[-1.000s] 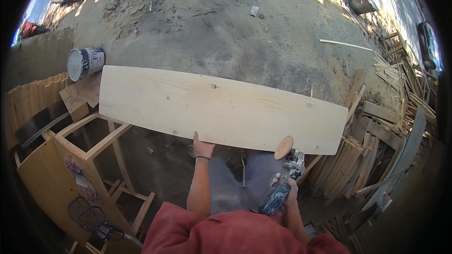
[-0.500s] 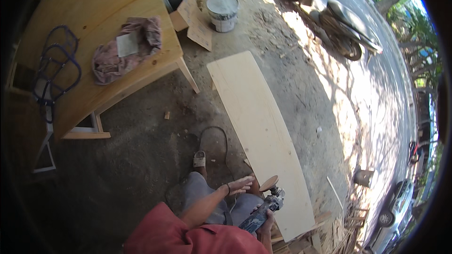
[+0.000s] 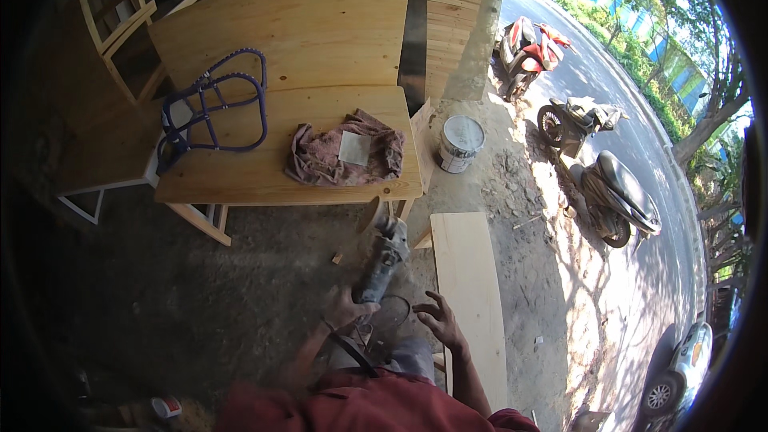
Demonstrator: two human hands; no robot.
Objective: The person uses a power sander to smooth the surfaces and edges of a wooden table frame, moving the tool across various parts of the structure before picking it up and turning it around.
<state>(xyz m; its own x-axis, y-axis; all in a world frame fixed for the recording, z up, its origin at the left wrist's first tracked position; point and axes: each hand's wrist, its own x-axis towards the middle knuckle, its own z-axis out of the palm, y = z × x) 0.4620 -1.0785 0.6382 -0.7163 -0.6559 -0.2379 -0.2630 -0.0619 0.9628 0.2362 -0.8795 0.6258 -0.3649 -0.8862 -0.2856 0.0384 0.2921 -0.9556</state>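
Observation:
My left hand (image 3: 346, 310) grips the rear body of an angle grinder (image 3: 382, 266). Its round sanding disc points up, just short of the table's front edge. To the right, my right hand (image 3: 440, 322) is raised with its fingers spread, holding nothing. Below that hand and past it lies a long pale wooden board (image 3: 472, 296), running away from me along my right side. A dark cable loops near the grinder's lower end.
Ahead stands a wooden table (image 3: 264, 190) bearing a crumpled reddish cloth (image 3: 308, 152), a pale sheet (image 3: 354, 148) and a purple tubular frame (image 3: 208, 120). Beyond the board is a lidded bucket (image 3: 462, 140). Motorbikes (image 3: 620, 192) and a car (image 3: 680, 368) stand by the road.
The grinder has passed from my right hand to my left and moved from over the board toward the table. My right hand has let go. The view has turned left.

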